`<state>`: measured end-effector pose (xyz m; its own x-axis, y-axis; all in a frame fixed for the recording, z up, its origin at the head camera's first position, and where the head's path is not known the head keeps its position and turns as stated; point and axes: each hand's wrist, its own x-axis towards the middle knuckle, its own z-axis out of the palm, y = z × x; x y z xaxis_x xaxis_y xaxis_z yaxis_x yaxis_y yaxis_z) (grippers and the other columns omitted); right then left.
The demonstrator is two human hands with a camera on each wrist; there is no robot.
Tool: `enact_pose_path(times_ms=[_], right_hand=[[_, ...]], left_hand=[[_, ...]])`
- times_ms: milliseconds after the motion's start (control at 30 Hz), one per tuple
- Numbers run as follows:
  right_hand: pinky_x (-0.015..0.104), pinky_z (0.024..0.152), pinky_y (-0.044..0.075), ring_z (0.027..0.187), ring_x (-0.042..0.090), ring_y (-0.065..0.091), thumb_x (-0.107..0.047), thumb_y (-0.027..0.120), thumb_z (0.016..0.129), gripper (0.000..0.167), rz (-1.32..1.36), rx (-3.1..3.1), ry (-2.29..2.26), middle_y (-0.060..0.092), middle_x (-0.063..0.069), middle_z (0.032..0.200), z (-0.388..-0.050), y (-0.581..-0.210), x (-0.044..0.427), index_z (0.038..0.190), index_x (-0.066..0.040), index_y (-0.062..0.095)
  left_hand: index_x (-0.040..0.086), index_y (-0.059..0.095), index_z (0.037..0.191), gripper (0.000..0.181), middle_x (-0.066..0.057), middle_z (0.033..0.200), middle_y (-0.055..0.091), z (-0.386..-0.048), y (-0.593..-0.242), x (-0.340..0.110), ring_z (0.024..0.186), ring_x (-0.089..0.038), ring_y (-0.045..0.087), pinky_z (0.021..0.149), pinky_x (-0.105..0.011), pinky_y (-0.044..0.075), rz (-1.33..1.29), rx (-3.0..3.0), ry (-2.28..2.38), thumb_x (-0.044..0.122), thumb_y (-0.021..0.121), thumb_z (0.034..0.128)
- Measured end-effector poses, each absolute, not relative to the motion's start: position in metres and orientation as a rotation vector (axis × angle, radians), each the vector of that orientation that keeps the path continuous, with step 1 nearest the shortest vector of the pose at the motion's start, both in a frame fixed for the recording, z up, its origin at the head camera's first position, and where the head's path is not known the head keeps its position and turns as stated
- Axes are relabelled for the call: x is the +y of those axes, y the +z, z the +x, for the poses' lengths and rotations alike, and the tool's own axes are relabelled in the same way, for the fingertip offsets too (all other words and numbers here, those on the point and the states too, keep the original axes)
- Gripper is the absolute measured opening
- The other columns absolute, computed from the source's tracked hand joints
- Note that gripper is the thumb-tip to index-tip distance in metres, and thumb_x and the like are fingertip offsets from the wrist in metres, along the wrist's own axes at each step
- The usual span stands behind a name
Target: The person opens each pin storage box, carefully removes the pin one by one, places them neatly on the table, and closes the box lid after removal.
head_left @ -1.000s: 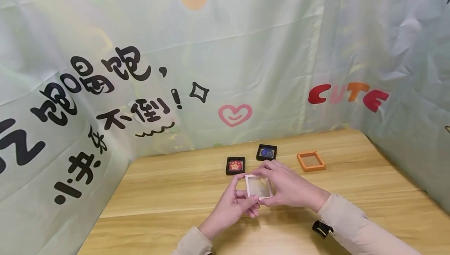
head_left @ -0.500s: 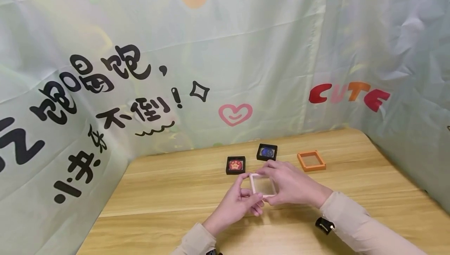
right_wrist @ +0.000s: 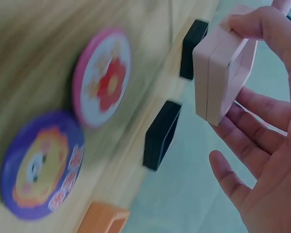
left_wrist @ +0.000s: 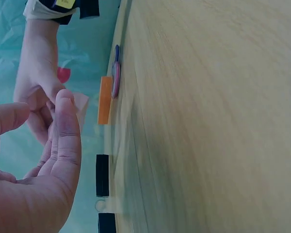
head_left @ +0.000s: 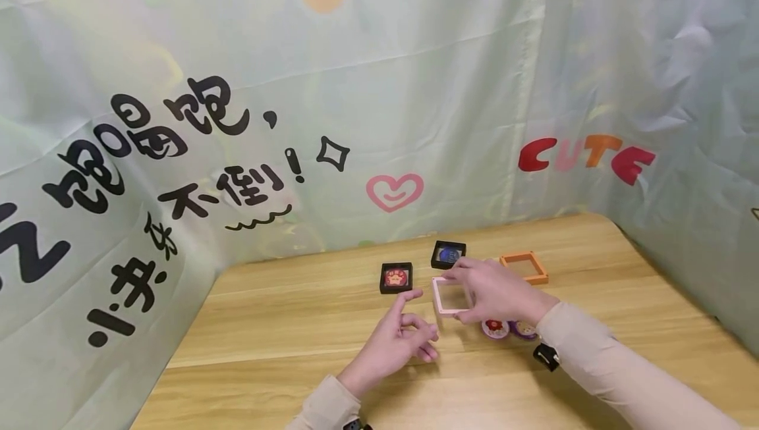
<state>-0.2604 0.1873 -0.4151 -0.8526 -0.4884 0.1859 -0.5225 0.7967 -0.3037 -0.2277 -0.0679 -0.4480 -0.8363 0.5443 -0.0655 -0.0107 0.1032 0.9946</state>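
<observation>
My right hand (head_left: 495, 290) grips a pale pink square display frame (head_left: 438, 298) with a see-through window, thumb on one edge and fingers on the opposite one. In the right wrist view the frame (right_wrist: 209, 63) is held above the table. My left hand (head_left: 393, 346) is off the frame to its lower left, fingers loosely bent around nothing. Below my right hand lie two round badges, a pink-rimmed badge with a red flower (right_wrist: 106, 80) and a purple-rimmed badge with a lion-like animal face (right_wrist: 41, 165). My right hand and sleeve partly cover these badges in the head view.
Toward the back of the wooden table (head_left: 284, 324) sit a black frame with a red star badge (head_left: 388, 289) and a black frame with a blue badge (head_left: 439, 263). An orange frame (head_left: 541, 268) lies right of them. Printed cloth (head_left: 332, 74) hangs behind.
My left hand has let go of the pink frame. My right hand has carried it slightly up and to the right. The two round badges have come into view in the head camera.
</observation>
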Motion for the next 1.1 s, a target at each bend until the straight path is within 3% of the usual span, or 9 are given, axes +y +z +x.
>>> enact_pose_path(times_ms=[67, 167, 300, 433, 600, 833, 1100], right_hand=[[0.030, 0.075, 0.060, 0.083, 0.009, 0.061, -0.034, 0.094, 0.077, 0.074, 0.787, -2.915, 0.526, 0.069, 0.011, 0.132, -0.267, -0.416, 0.192, 0.139, -0.004, 0.069], [0.046, 0.090, 0.064, 0.094, 0.015, 0.067, -0.035, 0.094, 0.077, 0.073, 0.757, -2.934, 0.502, 0.070, 0.014, 0.135, -0.275, -0.417, 0.198, 0.138, -0.003, 0.070], [0.064, 0.104, 0.057, 0.107, 0.024, 0.070, -0.037, 0.094, 0.078, 0.071, 0.732, -2.966, 0.437, 0.071, 0.012, 0.133, -0.285, -0.417, 0.204, 0.137, -0.005, 0.071], [0.070, 0.107, 0.052, 0.119, 0.033, 0.069, -0.038, 0.094, 0.078, 0.072, 0.719, -2.996, 0.365, 0.071, 0.014, 0.134, -0.296, -0.416, 0.210, 0.138, -0.005, 0.071], [0.069, 0.103, 0.054, 0.119, 0.036, 0.069, -0.039, 0.094, 0.077, 0.073, 0.720, -3.005, 0.312, 0.071, 0.015, 0.133, -0.308, -0.420, 0.219, 0.137, -0.004, 0.071], [0.065, 0.099, 0.057, 0.103, 0.023, 0.069, -0.038, 0.094, 0.077, 0.071, 0.743, -3.024, 0.311, 0.074, 0.013, 0.126, -0.317, -0.423, 0.230, 0.136, -0.003, 0.072], [0.058, 0.094, 0.059, 0.092, 0.018, 0.066, -0.038, 0.094, 0.077, 0.068, 0.711, -3.050, 0.323, 0.073, 0.009, 0.118, -0.320, -0.424, 0.236, 0.133, -0.005, 0.074]], left_hand=[[0.018, 0.036, 0.160, 0.066, -0.016, 0.101, 0.074, -0.228, -0.448, -0.069, 0.074, -0.019, 0.076, 0.072, -0.032, 0.069, 0.525, 1.985, 1.779, 0.012, 0.071, 0.1039], [0.017, 0.037, 0.160, 0.065, -0.012, 0.099, 0.074, -0.227, -0.448, -0.071, 0.074, -0.019, 0.075, 0.071, -0.031, 0.068, 0.519, 2.005, 1.770, 0.012, 0.071, 0.1037], [0.017, 0.038, 0.159, 0.064, -0.012, 0.100, 0.074, -0.227, -0.449, -0.073, 0.074, -0.018, 0.075, 0.070, -0.029, 0.068, 0.508, 2.019, 1.759, 0.012, 0.071, 0.1038], [0.016, 0.038, 0.158, 0.063, -0.012, 0.100, 0.074, -0.228, -0.449, -0.075, 0.075, -0.018, 0.076, 0.071, -0.029, 0.068, 0.518, 2.024, 1.755, 0.012, 0.070, 0.1041], [0.015, 0.039, 0.158, 0.062, -0.009, 0.098, 0.074, -0.229, -0.450, -0.077, 0.075, -0.018, 0.076, 0.071, -0.029, 0.068, 0.529, 2.034, 1.753, 0.012, 0.070, 0.1044], [0.015, 0.039, 0.158, 0.062, -0.010, 0.099, 0.074, -0.229, -0.449, -0.080, 0.076, -0.019, 0.076, 0.071, -0.029, 0.068, 0.536, 2.049, 1.740, 0.012, 0.070, 0.1042], [0.015, 0.039, 0.158, 0.062, -0.011, 0.100, 0.075, -0.226, -0.447, -0.081, 0.076, -0.021, 0.076, 0.071, -0.029, 0.067, 0.540, 2.056, 1.734, 0.011, 0.070, 0.1038]])
